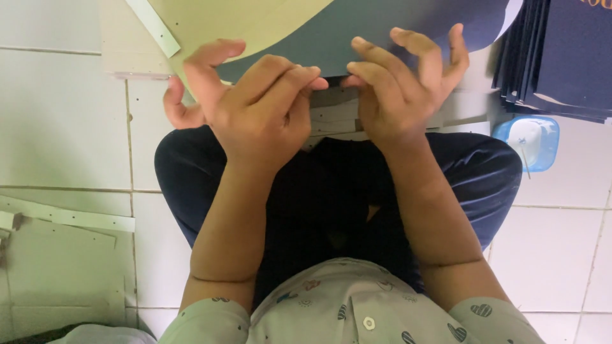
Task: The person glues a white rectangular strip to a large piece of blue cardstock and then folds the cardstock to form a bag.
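A large dark blue card sheet [357,35] with a cream underside curling up at its left lies in front of my knees. My left hand [245,105] pinches its near edge between thumb and bent fingers. My right hand [398,86] rests on the same edge just to the right, thumb tip meeting the left fingertips, its other fingers spread over the blue surface. Both hands grip the sheet at the middle of its near edge. I sit cross-legged in dark blue trousers [484,178].
A stack of dark blue card pieces [561,57] lies at the top right, with a small light blue plastic container [529,140] beside it. White card strips [70,216] and pale board offcuts [57,274] lie on the white tiled floor at left.
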